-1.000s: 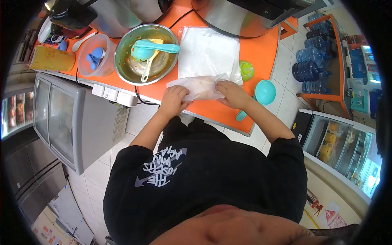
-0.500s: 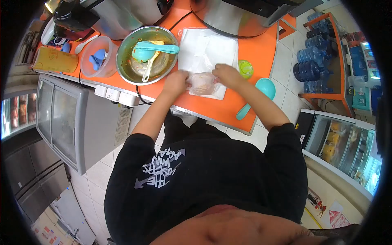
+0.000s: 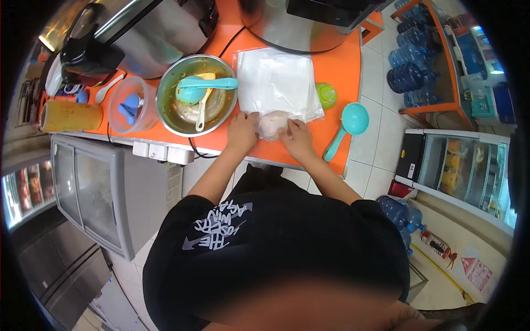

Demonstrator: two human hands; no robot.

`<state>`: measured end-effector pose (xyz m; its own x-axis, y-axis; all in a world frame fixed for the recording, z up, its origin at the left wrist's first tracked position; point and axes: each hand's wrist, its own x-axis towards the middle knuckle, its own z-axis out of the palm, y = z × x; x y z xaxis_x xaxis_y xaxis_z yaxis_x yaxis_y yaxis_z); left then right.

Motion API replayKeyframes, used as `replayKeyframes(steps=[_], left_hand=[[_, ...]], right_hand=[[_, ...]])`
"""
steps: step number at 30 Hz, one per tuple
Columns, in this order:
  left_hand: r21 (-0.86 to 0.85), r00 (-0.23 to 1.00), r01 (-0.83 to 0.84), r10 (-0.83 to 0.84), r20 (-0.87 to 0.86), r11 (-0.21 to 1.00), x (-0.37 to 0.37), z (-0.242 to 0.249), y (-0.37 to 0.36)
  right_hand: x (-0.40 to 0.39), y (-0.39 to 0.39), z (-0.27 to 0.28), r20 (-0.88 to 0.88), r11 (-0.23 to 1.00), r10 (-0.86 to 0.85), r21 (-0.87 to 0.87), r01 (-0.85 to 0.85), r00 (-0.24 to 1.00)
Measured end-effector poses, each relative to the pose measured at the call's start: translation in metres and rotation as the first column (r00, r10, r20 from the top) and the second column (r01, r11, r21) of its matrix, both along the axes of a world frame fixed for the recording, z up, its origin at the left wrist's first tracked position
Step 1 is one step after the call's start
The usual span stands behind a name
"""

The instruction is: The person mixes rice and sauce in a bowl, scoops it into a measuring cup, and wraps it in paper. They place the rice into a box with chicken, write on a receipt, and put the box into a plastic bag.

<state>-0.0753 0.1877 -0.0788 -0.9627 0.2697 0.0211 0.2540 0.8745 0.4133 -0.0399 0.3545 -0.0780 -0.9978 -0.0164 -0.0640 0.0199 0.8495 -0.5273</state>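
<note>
A small clear plastic bag [image 3: 273,124] with something pale and rounded inside lies near the front edge of the orange table. What fills it cannot be made out. My left hand [image 3: 242,132] grips the bag's left side, fingers closed. On the other side, my right hand [image 3: 298,139] has its fingers closed on the bag's right edge. Just beyond the bag lies a stack of flat clear plastic bags [image 3: 276,80]. A lime-green cup [image 3: 326,95] stands at the stack's right edge.
A steel bowl [image 3: 165,116] holding a turquoise ladle and a pale-handled utensil stands to the left, with a clear plastic tub [image 3: 117,121] beside it. Another turquoise ladle [image 3: 354,119] lies at the right. Large steel cookers [image 3: 160,41] line the back.
My hands have come closer together around the bag, and my right hand has dropped lower beside it. The bag looks more compact. The whole view has shifted slightly.
</note>
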Motion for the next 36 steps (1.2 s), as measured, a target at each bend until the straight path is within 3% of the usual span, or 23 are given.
replayKeyframes(steps=[2,4,5,6,7,8,9,10,11,13,17,19,20,21,22,23,25,26,27,29,31,33,36], left_hand=[[0.113,0.984,0.173,-0.177,0.032,0.979,-0.018,-0.023,0.000],[0.214,0.935,0.337,-0.353,0.042,0.917,-0.021,-0.015,0.002],[0.386,0.878,0.266,-0.387,0.282,0.884,-0.021,0.003,0.001],[0.520,0.748,0.148,-0.439,0.498,0.841,-0.021,0.023,0.004],[0.513,0.734,0.164,-0.452,0.507,0.842,-0.019,0.034,0.009],[0.699,0.747,0.102,-0.519,0.417,0.708,-0.016,0.044,0.015],[0.848,0.764,0.045,-0.565,0.312,0.529,-0.014,0.057,0.025],[0.862,0.802,0.263,-0.595,0.054,0.433,-0.016,0.077,0.044],[0.861,0.781,0.292,-0.623,0.037,0.417,-0.016,0.088,0.063],[0.619,0.832,0.512,-0.523,-0.185,0.596,-0.011,0.104,0.101],[0.554,0.835,0.528,-0.510,-0.205,0.643,0.017,0.111,0.192],[0.484,0.804,0.573,-0.569,-0.174,0.661,0.030,0.108,0.243],[0.747,0.773,0.322,-0.617,0.148,0.582,0.038,0.103,0.274],[0.860,0.596,-0.018,-0.686,0.418,0.509,0.044,0.099,0.307],[0.791,0.542,0.111,-0.704,0.459,0.601,0.049,0.097,0.344],[0.790,0.533,0.134,-0.715,0.451,0.599,0.059,0.088,0.381],[0.879,0.565,-0.218,-0.680,0.468,0.424,0.079,0.075,0.443],[0.780,0.418,-0.454,-0.671,0.613,0.430,0.079,0.078,0.465],[0.784,0.409,-0.443,-0.680,0.609,0.435,0.077,0.080,0.485],[0.630,0.137,-0.697,-0.799,0.586,0.343,0.073,0.083,0.518],[0.632,0.166,-0.688,-0.771,0.615,0.356,0.068,0.085,0.549],[0.640,0.197,-0.666,-0.738,0.646,0.383,0.055,0.083,0.575],[0.685,0.511,-0.339,-0.485,0.710,0.645,0.034,0.088,0.625]], right_hand=[[-0.005,-0.008,0.008,0.173,0.996,-0.081,0.035,0.077,0.981],[-0.006,-0.007,-0.002,0.256,0.952,-0.069,-0.272,0.140,0.964],[-0.006,-0.003,-0.009,0.249,0.950,-0.080,-0.276,0.150,0.965],[0.001,0.001,-0.017,0.338,0.749,-0.069,-0.604,0.273,0.938],[0.007,0.001,-0.004,0.418,0.420,-0.027,-0.820,0.390,0.908],[0.014,0.013,0.015,0.449,-0.133,0.313,-0.852,0.507,0.837],[0.022,0.019,0.017,0.451,-0.155,0.286,-0.849,0.505,0.846],[0.025,0.026,0.019,0.290,-0.535,0.380,-0.706,0.465,0.878],[0.028,0.037,0.023,0.087,-0.813,0.397,-0.428,0.394,0.914],[0.034,0.067,0.058,0.186,-0.770,0.298,-0.532,0.351,0.936],[0.058,0.155,0.088,0.317,-0.733,0.115,-0.613,0.296,0.941],[0.072,0.230,0.060,0.158,-0.752,0.060,-0.643,0.149,0.986],[0.080,0.260,0.059,0.151,-0.743,0.046,-0.656,0.134,0.988],[0.084,0.287,0.071,0.352,-0.297,-0.221,-0.913,0.281,0.909],[0.089,0.315,0.080,0.352,0.167,-0.543,-0.844,0.509,0.763],[0.096,0.342,0.084,0.342,0.156,-0.559,-0.851,0.501,0.756],[0.117,0.390,0.088,0.262,0.255,-0.533,-0.857,0.448,0.805],[0.129,0.421,0.082,0.224,0.316,-0.468,-0.861,0.398,0.855],[0.140,0.450,0.088,0.219,0.311,-0.483,-0.862,0.400,0.848],[0.156,0.499,0.108,0.230,0.279,-0.576,-0.847,0.453,0.785],[0.154,0.533,0.127,0.212,0.233,-0.592,-0.879,0.416,0.777],[0.138,0.558,0.125,0.160,0.330,-0.571,-0.853,0.403,0.806],[0.077,0.576,0.064,0.158,0.345,-0.583,-0.840,0.419,0.797]])
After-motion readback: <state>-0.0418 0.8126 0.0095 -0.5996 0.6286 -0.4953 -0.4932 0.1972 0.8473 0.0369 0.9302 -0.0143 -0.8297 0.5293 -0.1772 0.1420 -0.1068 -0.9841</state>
